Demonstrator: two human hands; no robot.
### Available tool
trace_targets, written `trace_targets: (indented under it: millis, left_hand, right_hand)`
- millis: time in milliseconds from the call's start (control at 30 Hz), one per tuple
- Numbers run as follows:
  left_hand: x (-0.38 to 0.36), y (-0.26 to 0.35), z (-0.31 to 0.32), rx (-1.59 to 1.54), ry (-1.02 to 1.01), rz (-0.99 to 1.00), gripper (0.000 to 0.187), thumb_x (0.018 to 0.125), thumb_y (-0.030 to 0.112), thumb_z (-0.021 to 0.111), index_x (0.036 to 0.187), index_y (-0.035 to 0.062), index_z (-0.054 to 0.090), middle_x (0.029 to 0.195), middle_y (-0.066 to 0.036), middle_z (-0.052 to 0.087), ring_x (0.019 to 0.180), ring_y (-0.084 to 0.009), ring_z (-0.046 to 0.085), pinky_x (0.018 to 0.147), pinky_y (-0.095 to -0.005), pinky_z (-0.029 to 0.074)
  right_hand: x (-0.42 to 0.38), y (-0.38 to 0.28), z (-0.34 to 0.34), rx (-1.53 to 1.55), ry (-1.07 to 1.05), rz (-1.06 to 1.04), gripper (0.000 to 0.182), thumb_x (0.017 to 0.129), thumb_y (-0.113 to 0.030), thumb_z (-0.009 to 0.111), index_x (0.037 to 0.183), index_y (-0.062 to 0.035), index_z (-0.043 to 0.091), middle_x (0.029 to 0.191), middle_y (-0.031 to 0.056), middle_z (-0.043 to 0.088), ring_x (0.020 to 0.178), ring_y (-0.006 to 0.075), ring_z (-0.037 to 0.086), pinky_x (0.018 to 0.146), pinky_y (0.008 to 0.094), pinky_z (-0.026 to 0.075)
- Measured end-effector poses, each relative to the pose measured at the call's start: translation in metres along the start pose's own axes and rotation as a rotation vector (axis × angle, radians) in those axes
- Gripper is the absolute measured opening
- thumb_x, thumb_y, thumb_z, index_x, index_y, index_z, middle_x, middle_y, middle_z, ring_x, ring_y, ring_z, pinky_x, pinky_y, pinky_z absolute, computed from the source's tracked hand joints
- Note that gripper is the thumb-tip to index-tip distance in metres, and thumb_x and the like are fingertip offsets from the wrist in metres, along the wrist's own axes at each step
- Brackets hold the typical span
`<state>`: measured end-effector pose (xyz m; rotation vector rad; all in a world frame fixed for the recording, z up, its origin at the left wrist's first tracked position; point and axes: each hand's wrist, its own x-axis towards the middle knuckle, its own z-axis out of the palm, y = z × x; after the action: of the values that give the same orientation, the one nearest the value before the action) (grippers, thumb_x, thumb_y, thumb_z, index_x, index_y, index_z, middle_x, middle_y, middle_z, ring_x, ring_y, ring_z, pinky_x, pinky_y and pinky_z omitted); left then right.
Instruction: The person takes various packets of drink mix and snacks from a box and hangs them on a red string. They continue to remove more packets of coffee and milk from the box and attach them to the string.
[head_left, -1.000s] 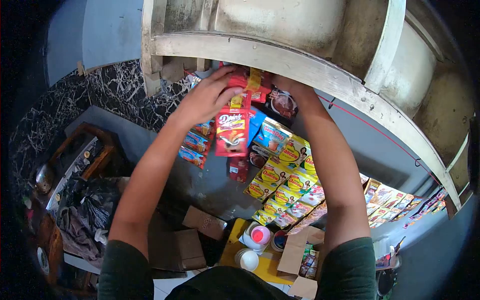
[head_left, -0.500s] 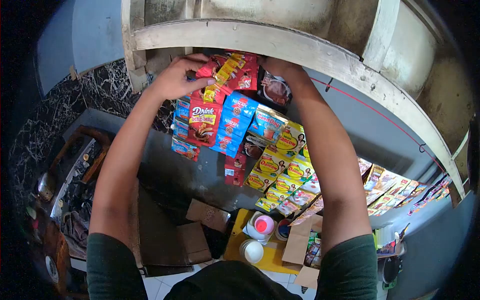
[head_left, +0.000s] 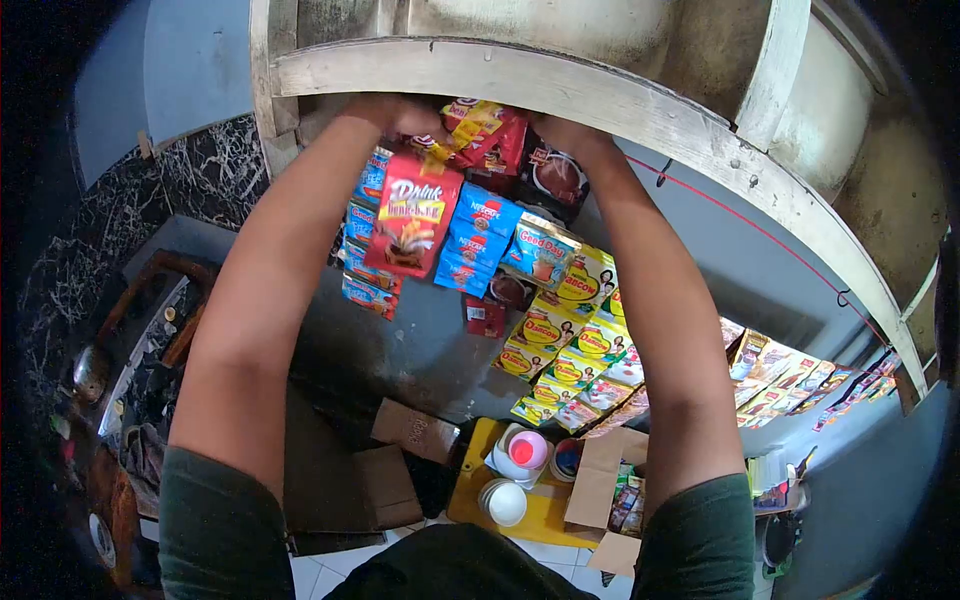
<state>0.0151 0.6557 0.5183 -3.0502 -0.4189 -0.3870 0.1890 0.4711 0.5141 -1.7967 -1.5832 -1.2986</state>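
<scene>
Up under the wooden beam, my left hand (head_left: 412,118) is closed at the upper left of a bunched strip of red and yellow drink sachets (head_left: 480,130); its fingertips are mostly hidden. From that bunch a red "Drink beng-beng" sachet (head_left: 412,215) hangs tilted and slightly blurred. My right hand (head_left: 562,132) reaches to the right side of the same bunch, with its fingers out of sight behind the packets. Below it hangs a dark brown chocolate sachet (head_left: 556,180). Blue Nescafe sachets (head_left: 475,240) hang between the red strip and a Good Day sachet (head_left: 540,248).
The white wooden beam (head_left: 600,85) crosses just above my hands. A red cord (head_left: 740,205) with hooks runs right. Yellow Dancow sachets (head_left: 548,325) hang along the wall. Below stand a yellow table (head_left: 470,490) with cups (head_left: 505,503) and an open carton (head_left: 595,490).
My left hand has moved up and right, towards the top of the red strip. The front red sachet has swung lower and to the right. My right hand stays nearly in place.
</scene>
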Motion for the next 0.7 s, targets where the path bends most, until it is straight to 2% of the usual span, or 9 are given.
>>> trace_targets:
  millis: [67,267,367,433,500,533,567,600,700]
  left_hand:
    - [0.003,-0.001,-0.001,-0.038,-0.130,-0.125,0.075,0.077,0.061,0.062,0.134,0.0133,0.052,0.134,-0.015,0.053,0.123,-0.0337,0.048,0.105,-0.0455,0.035]
    - [-0.003,0.006,-0.001,0.221,0.141,-0.038,0.067,0.077,0.054,0.067,0.128,0.0118,0.056,0.127,-0.017,0.058,0.118,-0.0333,0.053,0.100,-0.0441,0.040]
    - [-0.010,0.012,-0.004,0.375,0.275,0.000,0.064,0.077,0.051,0.069,0.125,0.0111,0.059,0.124,-0.018,0.060,0.116,-0.0331,0.055,0.097,-0.0433,0.043]
    - [-0.053,0.052,-0.018,0.151,0.144,-0.130,0.085,0.070,0.069,0.062,0.136,0.0161,0.049,0.136,-0.015,0.051,0.126,-0.0345,0.047,0.105,-0.0434,0.037]
    - [-0.110,0.096,-0.021,-0.016,0.135,-0.221,0.094,0.064,0.072,0.065,0.139,0.0189,0.046,0.138,-0.018,0.048,0.129,-0.0346,0.044,0.107,-0.0415,0.035]
    - [-0.129,0.096,-0.017,0.061,0.090,0.014,0.106,0.054,0.070,0.072,0.142,0.0205,0.040,0.141,-0.020,0.044,0.133,-0.0359,0.039,0.111,-0.0463,0.029]
    - [-0.135,0.090,0.004,0.289,0.274,0.145,0.116,0.045,0.063,0.080,0.144,0.0202,0.036,0.145,-0.018,0.040,0.135,-0.0371,0.035,0.113,-0.0533,0.021]
    - [-0.137,0.087,0.016,0.359,0.351,0.177,0.115,0.044,0.054,0.083,0.145,0.0203,0.036,0.146,-0.014,0.038,0.136,-0.0367,0.033,0.113,-0.0590,0.014]
    - [-0.137,0.072,0.037,0.467,0.475,0.254,0.105,0.052,0.046,0.083,0.142,0.0196,0.038,0.144,-0.011,0.039,0.135,-0.0345,0.034,0.114,-0.0594,0.013]
  right_hand:
    - [0.006,0.004,0.003,0.039,0.014,-0.052,0.043,0.083,-0.036,0.066,0.121,-0.0157,0.061,0.119,0.0139,0.062,0.112,0.0330,0.056,0.095,0.0432,0.044]
    - [-0.002,-0.007,-0.006,-0.078,-0.222,0.132,0.042,0.082,-0.044,0.065,0.115,-0.0179,0.064,0.112,0.0116,0.065,0.108,0.0308,0.058,0.093,0.0418,0.046]
    - [-0.003,-0.010,-0.014,0.021,-0.208,0.107,0.039,0.082,-0.043,0.064,0.110,-0.0158,0.065,0.107,0.0112,0.066,0.104,0.0307,0.060,0.092,0.0421,0.046]
    - [-0.007,-0.012,-0.013,0.036,-0.184,0.107,0.039,0.081,-0.042,0.065,0.109,-0.0148,0.065,0.105,0.0115,0.067,0.103,0.0308,0.061,0.091,0.0422,0.046]
    - [-0.004,-0.010,-0.009,0.045,-0.144,0.109,0.038,0.081,-0.041,0.066,0.108,-0.0139,0.065,0.104,0.0118,0.067,0.101,0.0309,0.061,0.090,0.0422,0.046]
    - [-0.004,-0.007,-0.002,0.025,-0.109,0.068,0.039,0.081,-0.040,0.066,0.109,-0.0135,0.065,0.105,0.0124,0.066,0.101,0.0311,0.061,0.090,0.0423,0.046]
    - [-0.003,-0.005,0.001,0.003,-0.071,0.031,0.040,0.081,-0.040,0.067,0.110,-0.0131,0.065,0.105,0.0130,0.066,0.101,0.0313,0.060,0.090,0.0424,0.046]
    - [-0.005,-0.004,0.001,0.004,-0.067,0.040,0.040,0.081,-0.040,0.067,0.110,-0.0131,0.065,0.105,0.0130,0.066,0.101,0.0313,0.060,0.090,0.0424,0.046]
    - [-0.006,-0.008,0.001,-0.013,0.047,-0.033,0.040,0.081,-0.041,0.066,0.107,-0.0101,0.064,0.106,0.0137,0.065,0.101,0.0323,0.060,0.088,0.0423,0.046]
